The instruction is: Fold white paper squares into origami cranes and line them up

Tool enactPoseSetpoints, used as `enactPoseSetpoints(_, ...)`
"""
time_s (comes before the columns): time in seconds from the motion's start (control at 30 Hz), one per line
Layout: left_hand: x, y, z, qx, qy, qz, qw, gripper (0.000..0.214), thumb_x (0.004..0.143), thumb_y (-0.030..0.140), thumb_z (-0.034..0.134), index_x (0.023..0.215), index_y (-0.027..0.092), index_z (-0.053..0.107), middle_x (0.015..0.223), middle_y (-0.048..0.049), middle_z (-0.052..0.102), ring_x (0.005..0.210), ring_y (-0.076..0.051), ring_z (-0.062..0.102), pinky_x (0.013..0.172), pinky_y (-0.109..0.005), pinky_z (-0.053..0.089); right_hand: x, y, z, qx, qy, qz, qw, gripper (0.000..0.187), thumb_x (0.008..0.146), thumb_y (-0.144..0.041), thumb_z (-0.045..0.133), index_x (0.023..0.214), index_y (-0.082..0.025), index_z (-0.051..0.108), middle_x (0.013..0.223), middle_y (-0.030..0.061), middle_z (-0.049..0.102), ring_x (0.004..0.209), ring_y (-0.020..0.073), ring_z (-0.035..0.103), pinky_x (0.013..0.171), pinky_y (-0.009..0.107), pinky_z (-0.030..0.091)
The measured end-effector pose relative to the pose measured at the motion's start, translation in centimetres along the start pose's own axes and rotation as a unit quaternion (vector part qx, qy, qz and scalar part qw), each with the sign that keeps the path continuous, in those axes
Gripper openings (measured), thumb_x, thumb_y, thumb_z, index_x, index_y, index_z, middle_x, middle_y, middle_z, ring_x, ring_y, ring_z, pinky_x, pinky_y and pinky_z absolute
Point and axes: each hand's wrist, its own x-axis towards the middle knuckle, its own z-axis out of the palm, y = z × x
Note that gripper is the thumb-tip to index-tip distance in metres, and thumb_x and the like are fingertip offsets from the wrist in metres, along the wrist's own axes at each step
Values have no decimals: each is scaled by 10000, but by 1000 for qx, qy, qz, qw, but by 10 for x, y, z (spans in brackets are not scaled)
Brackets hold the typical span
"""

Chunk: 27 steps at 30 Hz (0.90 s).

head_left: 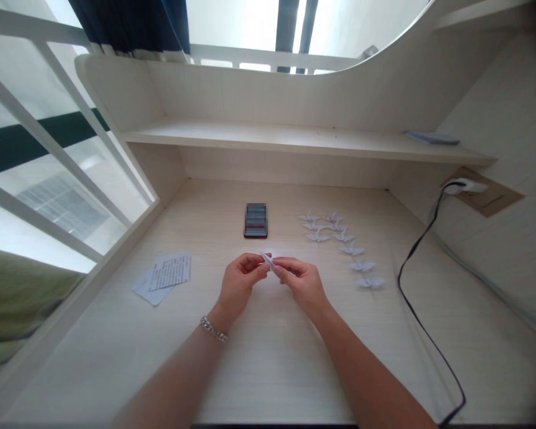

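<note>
Between my two hands is a small piece of folded white paper (267,258), narrow and slanted. My left hand (243,277), with a chain bracelet (213,329) on its wrist, pinches it from the left side. The fingers of my right hand (300,280) are closed on its right end. Fingertips cover part of the paper, so its full shape is hidden. To the right, several white folded paper cranes (343,236) stand on the desk in loose rows. Just beyond my hands lies a phone (255,221) with its screen lit.
Sheets of paper with printed lines (170,271) lie on the desk (268,369) at left. A black cable (413,304) runs down the right side from a plug (467,186) in the wall socket. A shelf (268,134) spans the back, with a thin flat item (431,138) on it.
</note>
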Motion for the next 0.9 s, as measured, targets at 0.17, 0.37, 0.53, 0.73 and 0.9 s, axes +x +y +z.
enactPoseSetpoints(0.17, 1, 1, 0, 18, 2, 12, 1000, 185, 663, 211, 689, 804, 127, 601, 1015, -103, 652, 841, -159, 602, 669, -246, 462, -2, -2, 2, -17, 4, -23, 1000, 199, 739, -339, 614, 867, -219, 707, 989, 76, 658, 858, 211, 602, 572, 265, 482)
enactPoseSetpoints(0.37, 0, 0, 0, 21, 3, 28, 999, 188, 659, 201, 690, 808, 128, 601, 962, -83, 664, 833, -156, 603, 698, -261, 474, -5, -5, 3, -18, 13, -37, 999, 175, 776, -298, 578, 878, -206, 686, 1044, 88, 645, 928, 219, 604, 710, 311, 501)
enactPoseSetpoints(0.53, 1, -1, 0, 23, 27, 36, 999, 200, 643, 205, 702, 808, 133, 614, 863, -50, 672, 777, -140, 602, 688, -262, 487, -7, -9, 2, -62, 8, -79, 995, 162, 792, -269, 560, 887, -209, 677, 1095, 83, 626, 960, 215, 593, 696, 300, 503)
enactPoseSetpoints(0.73, 1, -2, 0, 25, 29, 45, 998, 195, 631, 191, 711, 793, 136, 620, 774, -20, 658, 701, -113, 588, 667, -247, 487, -7, -9, 2, -91, 24, -102, 990, 150, 791, -239, 565, 885, -216, 680, 1079, 76, 629, 916, 196, 606, 633, 265, 496)
enactPoseSetpoints(0.9, 1, -2, -1, 49, 26, 53, 997, 174, 652, 201, 695, 794, 130, 624, 765, -23, 646, 677, -106, 577, 642, -236, 481, -7, -10, 2, -101, 36, -117, 987, 149, 787, -229, 573, 880, -223, 689, 1075, 70, 633, 920, 194, 607, 639, 264, 498)
